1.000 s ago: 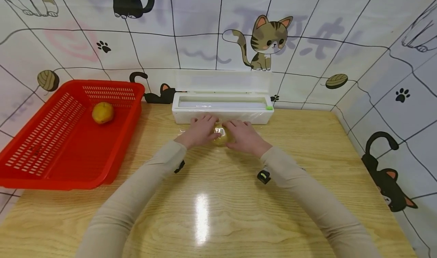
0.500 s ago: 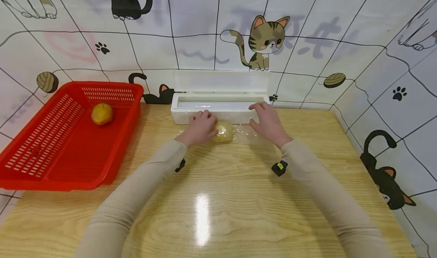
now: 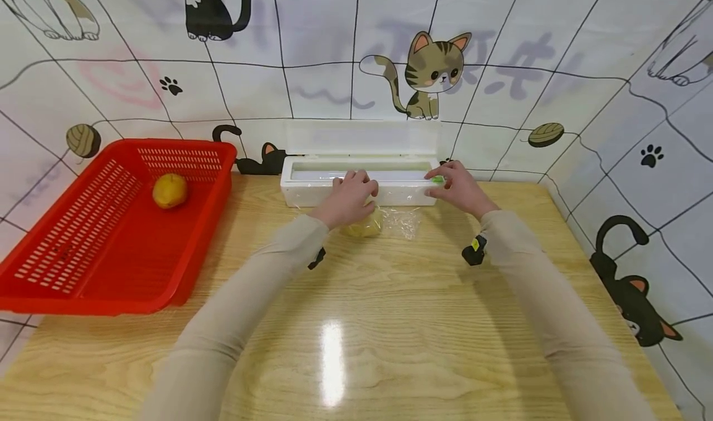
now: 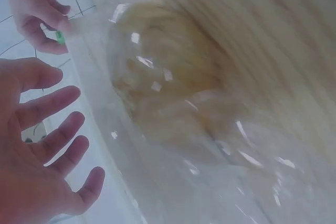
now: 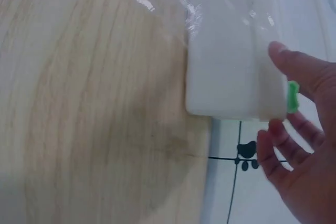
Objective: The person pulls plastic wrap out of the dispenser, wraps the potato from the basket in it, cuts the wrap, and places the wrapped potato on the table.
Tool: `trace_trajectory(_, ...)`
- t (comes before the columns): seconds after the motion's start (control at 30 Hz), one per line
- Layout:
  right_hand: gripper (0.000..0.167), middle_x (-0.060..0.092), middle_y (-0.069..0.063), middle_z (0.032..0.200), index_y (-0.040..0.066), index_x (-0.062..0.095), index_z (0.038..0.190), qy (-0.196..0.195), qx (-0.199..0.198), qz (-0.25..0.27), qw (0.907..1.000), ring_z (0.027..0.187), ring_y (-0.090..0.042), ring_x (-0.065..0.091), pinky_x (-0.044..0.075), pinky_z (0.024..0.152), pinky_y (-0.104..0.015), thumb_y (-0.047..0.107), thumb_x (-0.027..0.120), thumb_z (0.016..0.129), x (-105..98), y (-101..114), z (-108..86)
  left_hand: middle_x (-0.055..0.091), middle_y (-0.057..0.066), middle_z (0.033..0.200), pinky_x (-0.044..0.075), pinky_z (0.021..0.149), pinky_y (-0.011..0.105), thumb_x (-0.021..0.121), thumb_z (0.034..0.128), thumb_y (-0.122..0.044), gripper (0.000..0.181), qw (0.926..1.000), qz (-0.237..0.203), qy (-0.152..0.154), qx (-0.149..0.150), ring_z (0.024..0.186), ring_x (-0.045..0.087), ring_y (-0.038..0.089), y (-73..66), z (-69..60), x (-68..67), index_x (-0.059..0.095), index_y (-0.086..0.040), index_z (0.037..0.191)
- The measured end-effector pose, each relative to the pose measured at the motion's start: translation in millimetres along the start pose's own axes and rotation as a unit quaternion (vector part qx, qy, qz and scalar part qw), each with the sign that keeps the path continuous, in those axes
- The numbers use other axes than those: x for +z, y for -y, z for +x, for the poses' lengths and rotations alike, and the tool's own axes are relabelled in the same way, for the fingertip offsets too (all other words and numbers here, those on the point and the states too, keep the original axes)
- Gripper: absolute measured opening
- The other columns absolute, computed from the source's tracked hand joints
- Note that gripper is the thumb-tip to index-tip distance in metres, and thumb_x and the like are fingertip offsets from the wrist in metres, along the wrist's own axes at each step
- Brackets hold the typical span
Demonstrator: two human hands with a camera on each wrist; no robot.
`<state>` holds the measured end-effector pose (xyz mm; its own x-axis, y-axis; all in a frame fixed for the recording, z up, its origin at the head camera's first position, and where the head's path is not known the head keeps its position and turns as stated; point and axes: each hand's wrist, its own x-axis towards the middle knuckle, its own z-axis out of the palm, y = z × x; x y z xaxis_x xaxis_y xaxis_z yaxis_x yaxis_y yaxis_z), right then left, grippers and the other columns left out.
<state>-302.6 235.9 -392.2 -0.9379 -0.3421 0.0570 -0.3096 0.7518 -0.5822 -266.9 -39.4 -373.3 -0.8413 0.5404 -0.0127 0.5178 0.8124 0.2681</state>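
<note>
- Head view: the white box [image 3: 312,194] lies at upper centre, its long axis running left to right across the desk [image 3: 401,322]. The green tab [image 3: 439,180] sits at its right end, so the right grip [image 3: 461,189] is nearer. The left grip [image 3: 346,199] is over the box's front, partly hiding the yellow fruit [image 3: 364,226] under clear film [image 3: 402,221].
- Left wrist view: the filmed fruit takes upper centre, right of the left grip, whose fingers are spread and hold nothing.
- Right wrist view: the box runs down from top centre. At right, the grip stands wide about its corner; whether it touches the tab I cannot tell.
</note>
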Motion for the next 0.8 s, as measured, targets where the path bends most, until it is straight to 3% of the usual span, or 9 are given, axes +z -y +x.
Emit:
trace_trajectory(0.17, 0.035, 0.041, -0.016, 0.104, 0.000, 0.064, 0.117, -0.044, 0.022, 0.003, 0.9988, 0.078, -0.025, 0.040, 0.035, 0.067, -0.036, 0.020, 0.071, 0.090, 8, -5, 2.2, 0.046, 0.006, 0.121, 0.031, 0.088, 0.046, 0.049, 0.0996, -0.021, 0.017, 0.9999, -0.016, 0.005, 0.004, 0.114, 0.036, 0.026, -17.5, 17.9, 1.3, 0.058, -0.014, 0.113)
trace_trajectory(0.33, 0.033, 0.041, -0.013, 0.092, -0.003, 0.067, 0.112, -0.081, 0.020, -0.010, 0.9965, 0.078, -0.026, 0.042, 0.036, 0.066, -0.036, 0.017, 0.074, 0.087, 10, -1, 1.0, 0.047, 0.005, 0.120, 0.033, 0.088, 0.043, 0.051, 0.0977, -0.022, 0.018, 0.9998, -0.018, -0.012, 0.003, 0.114, 0.038, 0.025, -30.8, 36.3, 7.0, 0.058, -0.015, 0.112)
trace_trajectory(0.63, 0.031, 0.045, -0.014, 0.087, -0.006, 0.067, 0.111, -0.099, 0.014, -0.024, 0.9947, 0.077, -0.027, 0.041, 0.034, 0.065, -0.037, 0.013, 0.073, 0.087, 7, -2, -0.1, 0.055, 0.002, 0.115, 0.042, 0.088, 0.042, 0.058, 0.0979, -0.026, 0.025, 0.9983, -0.005, -0.057, 0.005, 0.107, 0.048, 0.022, -63.1, 81.0, 16.3, 0.062, -0.018, 0.121)
trace_trajectory(0.8, 0.029, 0.050, -0.016, 0.087, -0.006, 0.066, 0.113, -0.093, -0.007, -0.033, 0.9951, 0.081, -0.029, 0.044, 0.037, 0.068, -0.039, 0.007, 0.070, 0.088, 9, -3, 1.6, 0.059, 0.001, 0.104, 0.047, 0.082, 0.035, 0.059, 0.0975, -0.024, 0.018, 0.9975, -0.002, -0.069, -0.017, 0.097, 0.054, 0.019, -79.0, 105.7, 24.2, 0.067, -0.015, 0.111)
